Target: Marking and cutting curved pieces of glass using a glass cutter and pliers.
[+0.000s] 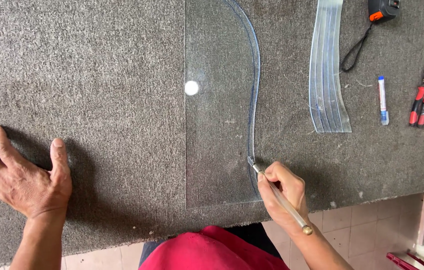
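The carpeted table [97, 75] carries my glass sheet [217, 125], its near edge close to the table's edge. My left hand [19, 175] lies flat and spread on carpet, well apart from the glass, so I judge the sheet could slide. My right hand [282, 190] grips the glass cutter [278, 195], its tip on the blue curve [255, 100]; a slip would spoil the score. The 1 curved glass offcut [328, 70], pliers [421, 100] and marker [382, 100] sit clear rightward.
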